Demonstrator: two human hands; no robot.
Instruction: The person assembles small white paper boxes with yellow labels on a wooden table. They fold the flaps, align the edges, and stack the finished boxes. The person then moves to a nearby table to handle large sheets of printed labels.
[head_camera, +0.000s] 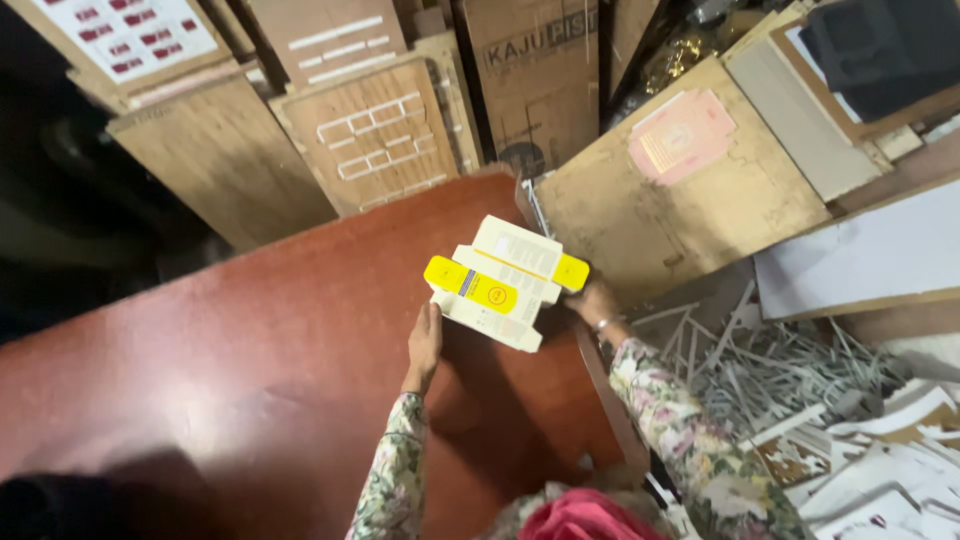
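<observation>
A stack of flat, unfolded cream and yellow cartons (500, 282) lies near the far right corner of a reddish-brown table (250, 360). My left hand (425, 342) rests flat against the stack's near left edge. On the right side my right hand (592, 300) grips the stack's edge by a yellow flap. Both arms wear floral sleeves.
Wooden die boards (370, 135) and brown cardboard sheets (680, 190) lean behind and to the right of the table. A heap of white paper strips and offcuts (800, 380) covers the floor at the right. The area to the left of the table is dark.
</observation>
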